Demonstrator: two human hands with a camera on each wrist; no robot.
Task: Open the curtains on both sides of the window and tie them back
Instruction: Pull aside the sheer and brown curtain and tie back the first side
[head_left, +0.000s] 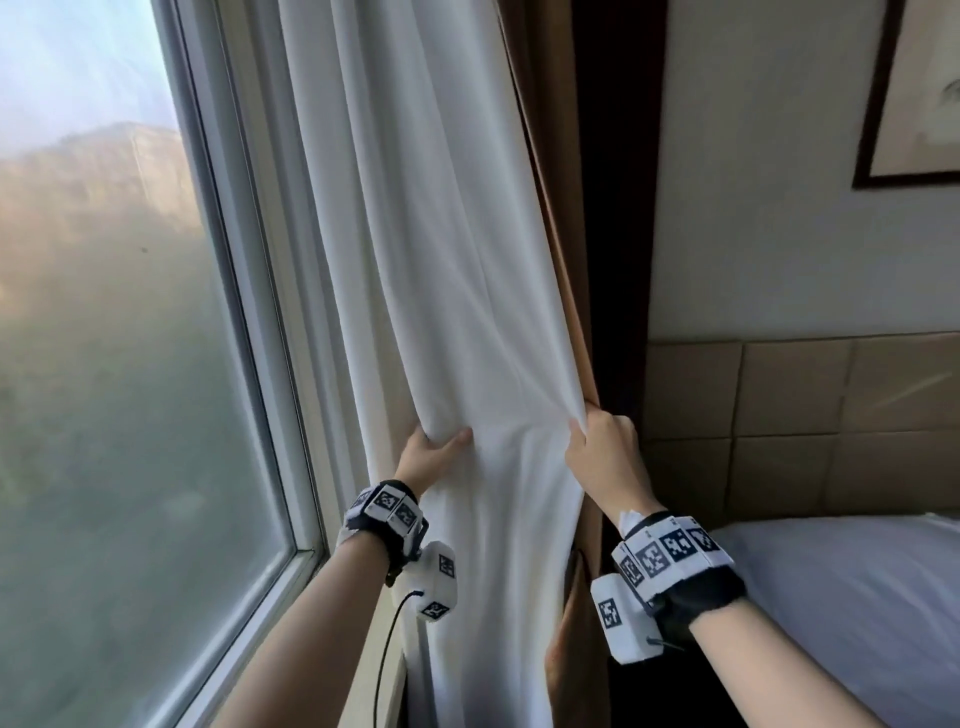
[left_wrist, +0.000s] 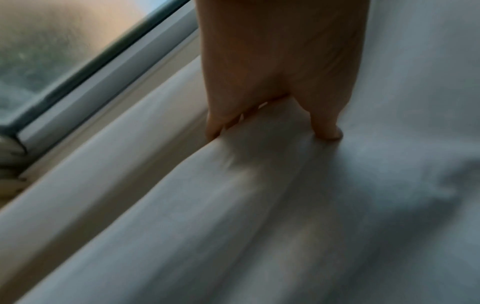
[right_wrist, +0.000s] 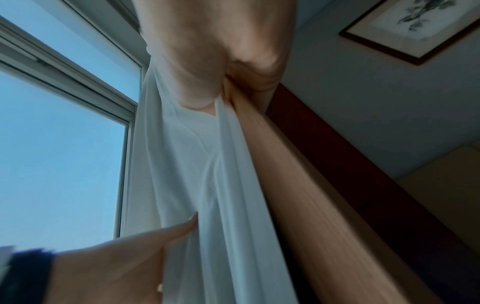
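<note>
A white curtain (head_left: 441, 260) hangs gathered at the right side of the window (head_left: 104, 312), with a tan outer curtain (head_left: 561, 270) behind its right edge. My left hand (head_left: 434, 449) grips a fold at the white curtain's left side, thumb across the front, fingers tucked behind; the left wrist view shows the same hold of my left hand (left_wrist: 270, 121) on the white curtain (left_wrist: 233, 205). My right hand (head_left: 597, 434) pinches the white and tan edges together. From the right wrist I see the right hand (right_wrist: 221, 90) bunching the white curtain (right_wrist: 207, 185) against the tan curtain (right_wrist: 298, 195).
The window frame (head_left: 270, 338) and sill run along the left. A bed with a white pillow (head_left: 857, 597) and a padded headboard (head_left: 805, 415) stand close on the right. A framed picture (head_left: 914, 93) hangs on the wall above.
</note>
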